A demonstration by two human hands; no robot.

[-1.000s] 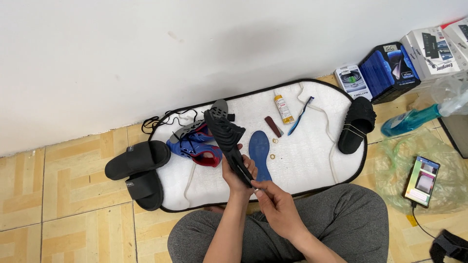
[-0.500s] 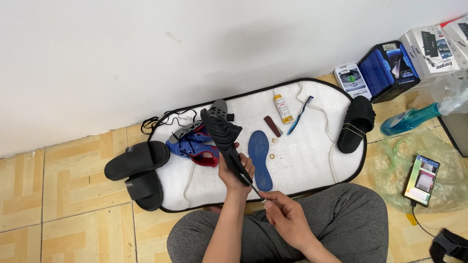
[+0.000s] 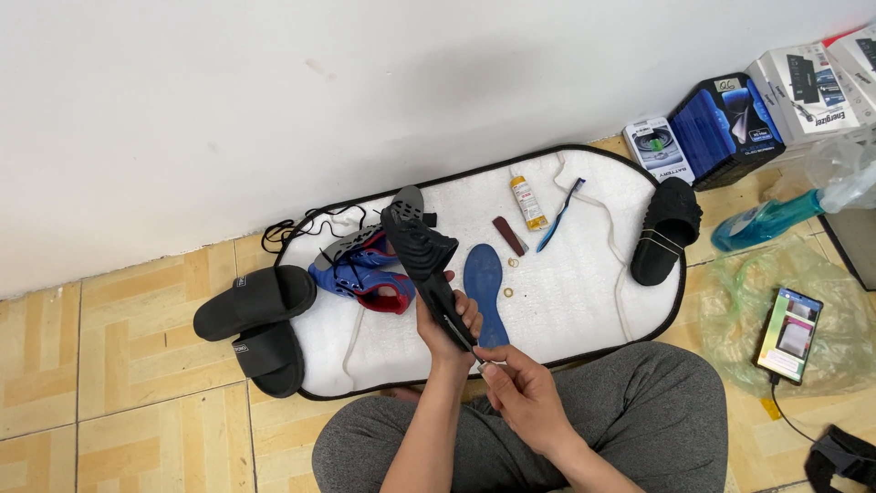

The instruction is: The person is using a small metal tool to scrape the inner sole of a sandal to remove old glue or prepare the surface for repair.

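My left hand [image 3: 447, 324] grips a black shoe sole [image 3: 424, 251] by its near end and holds it tilted up over a white mat [image 3: 584, 292]. My right hand [image 3: 520, 393] sits just below it, fingers pinched on a small thin tool at the sole's near end; the tool is mostly hidden. Behind the sole lies a blue and red shoe [image 3: 365, 274]. A blue insole [image 3: 484, 283] rests flat on the mat to the right of my left hand.
A glue bottle [image 3: 527, 201], a blue toothbrush [image 3: 559, 215], a small brown piece [image 3: 508, 236] and small rings lie on the mat. Black slides [image 3: 251, 315] sit left, another black slide [image 3: 666, 228] right. Boxes, a spray bottle [image 3: 776, 219] and a phone [image 3: 790, 333] are further right.
My right hand has drawn back slightly toward my lap from the sole's near end. The left hand and the sole stay almost where they were.
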